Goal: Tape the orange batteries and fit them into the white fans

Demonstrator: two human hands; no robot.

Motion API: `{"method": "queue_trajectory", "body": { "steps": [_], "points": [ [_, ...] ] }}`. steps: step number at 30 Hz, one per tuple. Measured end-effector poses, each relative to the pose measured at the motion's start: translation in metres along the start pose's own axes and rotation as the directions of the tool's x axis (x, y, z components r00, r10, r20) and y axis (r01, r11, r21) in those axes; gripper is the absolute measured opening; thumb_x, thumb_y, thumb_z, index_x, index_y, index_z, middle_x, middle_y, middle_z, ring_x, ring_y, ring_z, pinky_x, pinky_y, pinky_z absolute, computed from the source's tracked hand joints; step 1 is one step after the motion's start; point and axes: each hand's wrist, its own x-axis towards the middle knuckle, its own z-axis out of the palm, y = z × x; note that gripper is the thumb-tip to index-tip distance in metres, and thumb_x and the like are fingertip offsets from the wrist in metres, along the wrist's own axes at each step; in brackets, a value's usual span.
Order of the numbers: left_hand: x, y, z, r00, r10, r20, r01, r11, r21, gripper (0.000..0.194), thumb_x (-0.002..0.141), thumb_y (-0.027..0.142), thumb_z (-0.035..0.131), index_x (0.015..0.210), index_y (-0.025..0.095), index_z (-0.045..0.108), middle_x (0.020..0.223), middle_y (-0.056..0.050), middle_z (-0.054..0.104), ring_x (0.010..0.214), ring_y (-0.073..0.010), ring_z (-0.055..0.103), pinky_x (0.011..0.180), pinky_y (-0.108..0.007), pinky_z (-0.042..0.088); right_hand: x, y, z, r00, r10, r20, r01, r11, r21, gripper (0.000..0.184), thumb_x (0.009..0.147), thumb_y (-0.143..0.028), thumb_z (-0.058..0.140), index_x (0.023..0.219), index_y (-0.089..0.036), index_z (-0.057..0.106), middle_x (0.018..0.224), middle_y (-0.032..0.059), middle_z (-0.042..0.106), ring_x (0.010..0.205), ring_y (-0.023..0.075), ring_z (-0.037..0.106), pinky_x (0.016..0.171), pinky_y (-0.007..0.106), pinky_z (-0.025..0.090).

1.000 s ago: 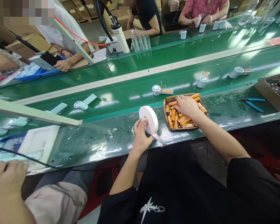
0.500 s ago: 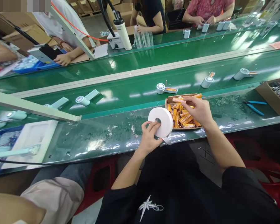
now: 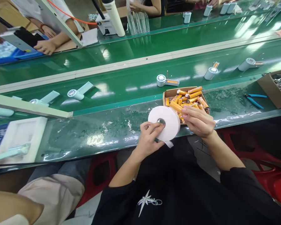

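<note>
My left hand [image 3: 148, 138] grips a white roll of tape [image 3: 165, 122] by its hole and lower edge, just above the near edge of the green bench [image 3: 103, 137]. A short loose tape end [image 3: 169, 144] hangs below the roll. My right hand [image 3: 198, 120] is beside the roll on its right and pinches one orange battery cell [image 3: 176, 106] against the roll's upper right rim. Behind both hands sits a shallow cardboard tray [image 3: 172, 92] holding several orange cells.
On the green conveyor [image 3: 135, 81] lie small fan units [image 3: 165, 80], [image 3: 210, 72], [image 3: 248, 63], [image 3: 78, 92]. Blue-handled pliers [image 3: 254, 100] and a cardboard box [image 3: 271, 90] are at right, a white foam tray [image 3: 21, 136] at left. Other people work across the belt; a neighbour's knee [image 3: 53, 193] is at lower left.
My right hand lifted one orange cell out of the tray and brought it to the tape roll. My left hand turned the roll flat towards me and drew it closer.
</note>
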Motion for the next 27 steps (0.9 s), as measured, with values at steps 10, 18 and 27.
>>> {"method": "queue_trajectory", "body": {
  "steps": [10,18,27],
  "points": [
    [-0.004,-0.021,-0.008,0.994,-0.012,0.110,0.002,0.995,0.095,0.049,0.093,0.021,0.075,0.141,0.031,0.076,0.126,-0.008,0.081,0.118,-0.0312,0.058,0.109,-0.050,0.048,-0.015,-0.015,-0.001,0.840,0.508,0.190,-0.537,0.727,0.428,0.013,0.088,-0.039,0.093,0.097,-0.034,0.085,0.116,0.0049,0.086,0.118,0.0337,0.082,0.104,0.056,0.072],
    [0.010,-0.032,-0.030,0.976,0.196,0.094,-0.211,0.958,0.194,0.062,0.099,0.009,0.071,0.152,0.040,0.068,0.127,0.001,0.083,0.113,-0.0283,0.054,0.118,-0.047,0.051,0.007,-0.013,-0.010,0.427,0.674,0.602,-0.874,0.137,0.467,0.067,0.082,-0.047,0.100,0.140,-0.024,0.078,0.124,0.0092,0.085,0.112,0.0284,0.084,0.101,0.044,0.073],
    [-0.003,-0.014,0.010,0.983,-0.018,-0.181,0.056,0.977,0.204,0.063,0.100,0.018,0.078,0.157,0.040,0.066,0.125,-0.007,0.082,0.119,-0.0329,0.049,0.128,-0.069,0.044,-0.010,-0.048,0.051,0.384,0.923,0.037,-0.703,0.266,0.660,0.063,0.082,-0.073,0.090,0.126,-0.029,0.079,0.123,0.0090,0.085,0.115,0.0311,0.083,0.103,0.046,0.071]
  ]
}}
